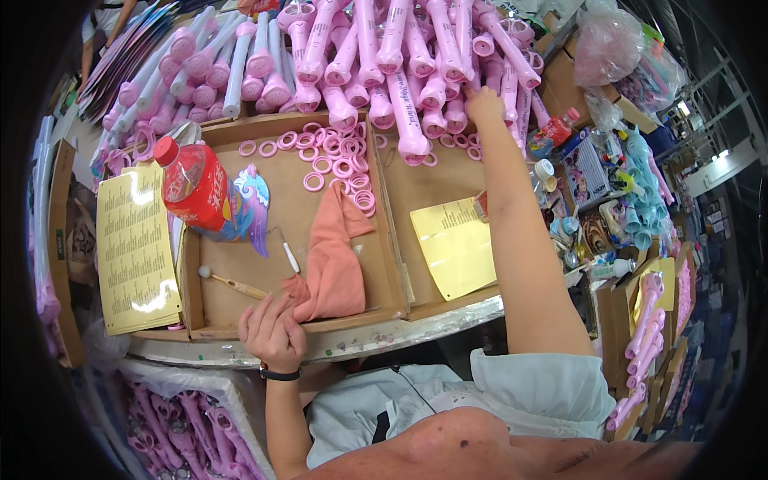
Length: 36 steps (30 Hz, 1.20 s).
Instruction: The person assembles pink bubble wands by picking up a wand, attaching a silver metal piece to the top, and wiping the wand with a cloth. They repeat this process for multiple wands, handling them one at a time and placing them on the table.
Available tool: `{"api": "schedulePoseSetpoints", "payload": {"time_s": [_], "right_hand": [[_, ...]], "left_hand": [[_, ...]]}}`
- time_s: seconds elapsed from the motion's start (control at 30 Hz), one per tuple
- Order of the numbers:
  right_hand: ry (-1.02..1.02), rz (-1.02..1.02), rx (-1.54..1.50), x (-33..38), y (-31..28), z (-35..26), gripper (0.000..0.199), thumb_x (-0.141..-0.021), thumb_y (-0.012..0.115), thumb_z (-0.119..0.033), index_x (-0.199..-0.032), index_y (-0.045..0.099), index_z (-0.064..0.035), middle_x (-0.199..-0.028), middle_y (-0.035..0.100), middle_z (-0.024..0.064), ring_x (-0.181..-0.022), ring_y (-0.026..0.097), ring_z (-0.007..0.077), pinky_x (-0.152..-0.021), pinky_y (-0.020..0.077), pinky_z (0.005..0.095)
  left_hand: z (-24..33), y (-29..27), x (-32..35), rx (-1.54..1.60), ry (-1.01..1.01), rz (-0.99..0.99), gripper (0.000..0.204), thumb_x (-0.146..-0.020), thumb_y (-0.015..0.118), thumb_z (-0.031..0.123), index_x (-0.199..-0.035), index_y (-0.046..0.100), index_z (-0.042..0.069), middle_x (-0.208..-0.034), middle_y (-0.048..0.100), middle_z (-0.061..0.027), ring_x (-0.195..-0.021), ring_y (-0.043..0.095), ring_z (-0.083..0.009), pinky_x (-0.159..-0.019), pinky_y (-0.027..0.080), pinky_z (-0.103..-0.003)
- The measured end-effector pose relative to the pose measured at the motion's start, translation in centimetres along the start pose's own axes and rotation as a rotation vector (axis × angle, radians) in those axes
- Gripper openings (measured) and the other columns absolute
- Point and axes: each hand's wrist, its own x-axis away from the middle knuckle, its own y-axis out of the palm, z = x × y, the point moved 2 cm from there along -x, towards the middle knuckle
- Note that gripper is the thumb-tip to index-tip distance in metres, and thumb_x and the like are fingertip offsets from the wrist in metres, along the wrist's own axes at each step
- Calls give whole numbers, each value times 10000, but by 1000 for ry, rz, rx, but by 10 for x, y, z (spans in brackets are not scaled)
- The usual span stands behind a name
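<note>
My right arm is stretched far forward, and my right hand [485, 106] closes on a pink toy wand [475, 78] at the front of a large heap of pink wands [396, 40]; its fingertips are partly hidden among them. Over the front edge of the shallow cardboard tray [384, 332], my left hand [274, 330] is loosely curled, and what it holds, if anything, is hidden. Right beside it lies a crumpled salmon-coloured cloth [330, 260]. A wooden-handled tool [236, 284] and a white-handled hook [290, 258] lie near the left hand. Many small pink rings [342, 168] are scattered behind the cloth.
A red-capped bottle [192, 188] stands in the tray's left part, beside a winged decoration [253, 200]. Yellow printed sheets lie left [136, 248] and right [454, 248]. Small bottles and supplies [592, 176] crowd the right side. A lined box of pink wands [192, 432] stands lower left.
</note>
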Motion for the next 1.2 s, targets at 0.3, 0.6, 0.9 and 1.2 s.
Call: {"api": "schedulePoseSetpoints", "payload": {"time_s": [0.3,0.6,0.9,1.2], "right_hand": [[74,7,-24,-3,-1,-5,318,-945,373,-244,-1166,579,-142,-1068,614,102,-1015,594,297,-794,495,462],[39,-67,-219,-11,13,6,320,-913,388,-259,-1119,618,-174,-1025,632,230,-935,622,410,-836,489,514],[-188,-289,33,11,-60,-17,295,-734,618,-127,-1012,693,-59,-1071,664,156,-999,645,308,-829,523,400],[-698,100,-66,181,-214,-141,266,-844,599,-310,-817,638,-48,-798,644,162,-726,637,336,-611,490,436]], "left_hand": [[1,0,0,-2,17,30,180,-762,512,69,-771,687,25,-901,693,-58,-934,629,-261,-928,378,-412],[0,-2,-3,60,-2,97,83,-693,566,64,-662,642,57,-875,700,-32,-862,639,-232,-850,424,-392],[-4,-1,7,107,12,194,31,-687,652,131,-681,652,100,-850,688,-14,-857,643,-177,-841,455,-379],[7,-39,37,384,-38,350,92,-794,639,145,-857,662,82,-957,639,-71,-936,594,-245,-891,442,-389]]}}
